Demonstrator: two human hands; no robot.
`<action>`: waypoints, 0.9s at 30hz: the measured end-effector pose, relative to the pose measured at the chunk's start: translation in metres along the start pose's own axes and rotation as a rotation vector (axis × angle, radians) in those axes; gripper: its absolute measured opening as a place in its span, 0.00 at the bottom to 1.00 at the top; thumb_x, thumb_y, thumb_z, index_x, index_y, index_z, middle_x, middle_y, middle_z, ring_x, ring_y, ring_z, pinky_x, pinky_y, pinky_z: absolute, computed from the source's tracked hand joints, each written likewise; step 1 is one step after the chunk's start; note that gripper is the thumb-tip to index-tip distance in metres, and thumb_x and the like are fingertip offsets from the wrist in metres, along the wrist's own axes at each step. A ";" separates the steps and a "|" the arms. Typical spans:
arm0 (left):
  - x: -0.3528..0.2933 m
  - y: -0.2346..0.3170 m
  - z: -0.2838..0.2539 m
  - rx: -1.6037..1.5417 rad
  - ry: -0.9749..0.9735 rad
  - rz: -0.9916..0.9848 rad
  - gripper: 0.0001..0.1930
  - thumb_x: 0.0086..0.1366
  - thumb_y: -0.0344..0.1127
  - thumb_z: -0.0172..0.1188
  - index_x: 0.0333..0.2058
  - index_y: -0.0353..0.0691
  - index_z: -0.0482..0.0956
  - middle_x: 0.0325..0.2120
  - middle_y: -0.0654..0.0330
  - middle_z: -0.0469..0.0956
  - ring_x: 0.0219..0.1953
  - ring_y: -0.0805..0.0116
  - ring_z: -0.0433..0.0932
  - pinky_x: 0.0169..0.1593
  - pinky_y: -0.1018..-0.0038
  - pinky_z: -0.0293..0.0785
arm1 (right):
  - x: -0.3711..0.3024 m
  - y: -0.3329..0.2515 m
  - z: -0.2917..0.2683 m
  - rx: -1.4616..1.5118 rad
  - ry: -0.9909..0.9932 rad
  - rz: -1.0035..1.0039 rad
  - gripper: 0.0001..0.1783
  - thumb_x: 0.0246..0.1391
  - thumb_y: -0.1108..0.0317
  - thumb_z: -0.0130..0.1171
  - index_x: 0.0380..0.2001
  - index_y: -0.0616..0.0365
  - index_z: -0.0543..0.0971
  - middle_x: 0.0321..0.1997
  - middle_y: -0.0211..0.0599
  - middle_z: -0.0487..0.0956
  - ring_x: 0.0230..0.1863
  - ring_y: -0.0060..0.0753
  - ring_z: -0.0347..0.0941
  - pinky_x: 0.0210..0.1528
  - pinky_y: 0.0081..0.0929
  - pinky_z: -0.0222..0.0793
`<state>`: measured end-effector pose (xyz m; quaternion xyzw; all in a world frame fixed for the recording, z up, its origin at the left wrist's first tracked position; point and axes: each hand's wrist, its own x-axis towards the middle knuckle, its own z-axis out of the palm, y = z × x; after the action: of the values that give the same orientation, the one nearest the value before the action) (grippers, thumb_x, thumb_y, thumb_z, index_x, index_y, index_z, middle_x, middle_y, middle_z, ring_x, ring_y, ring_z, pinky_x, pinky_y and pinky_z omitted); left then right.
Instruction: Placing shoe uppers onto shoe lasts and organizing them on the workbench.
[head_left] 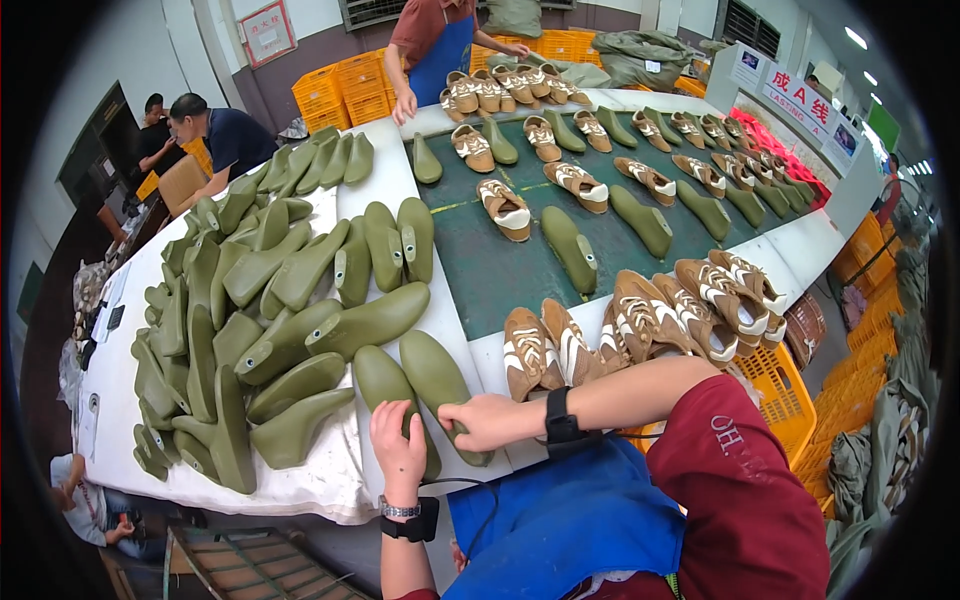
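Two green shoe lasts lie side by side at the near edge of the white table, toes pointing away from me. My left hand [398,452] is closed round the heel end of the left shoe last [383,374]. The heel part of the right shoe last [433,362] is gripped by my right hand [484,421], its fingers curled over the side. My palms partly hide both lasts. Just left of my hands, a big heap of shoe lasts [290,345] covers the white cloth. Beyond my right forearm, brown sneakers with white stripes [640,318] stand in a row.
A green conveyor belt [480,270] carries sneakers and shoe lasts in rows. Across it, a person in a blue apron [443,60] stands by more sneakers. Yellow crates [775,395] stand at my right. Two people sit at the far left, and another is at the lower left.
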<state>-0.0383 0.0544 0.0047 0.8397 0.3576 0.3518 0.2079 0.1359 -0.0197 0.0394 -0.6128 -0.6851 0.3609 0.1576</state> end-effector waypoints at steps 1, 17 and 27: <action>0.001 -0.001 0.000 -0.007 0.012 -0.005 0.12 0.55 0.28 0.57 0.39 0.34 0.76 0.40 0.51 0.75 0.50 0.48 0.68 0.56 0.59 0.62 | -0.004 0.004 -0.002 0.025 0.028 0.008 0.16 0.45 0.60 0.55 0.37 0.51 0.69 0.21 0.43 0.74 0.25 0.49 0.73 0.30 0.42 0.66; 0.002 -0.002 0.001 -0.007 -0.004 -0.033 0.13 0.53 0.27 0.58 0.39 0.34 0.76 0.41 0.50 0.74 0.50 0.47 0.67 0.56 0.58 0.61 | 0.068 0.112 -0.166 0.452 0.423 0.287 0.10 0.49 0.60 0.53 0.36 0.47 0.71 0.27 0.32 0.74 0.25 0.26 0.69 0.25 0.25 0.64; 0.004 0.003 0.000 0.009 -0.010 -0.052 0.13 0.52 0.26 0.58 0.38 0.33 0.76 0.40 0.49 0.74 0.50 0.47 0.68 0.56 0.59 0.62 | 0.139 0.140 -0.123 -0.315 0.089 0.499 0.21 0.52 0.64 0.47 0.51 0.49 0.65 0.45 0.51 0.76 0.49 0.53 0.72 0.51 0.43 0.66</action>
<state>-0.0349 0.0554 0.0079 0.8329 0.3796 0.3404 0.2152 0.2909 0.1480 -0.0041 -0.7944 -0.5534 0.2506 -0.0032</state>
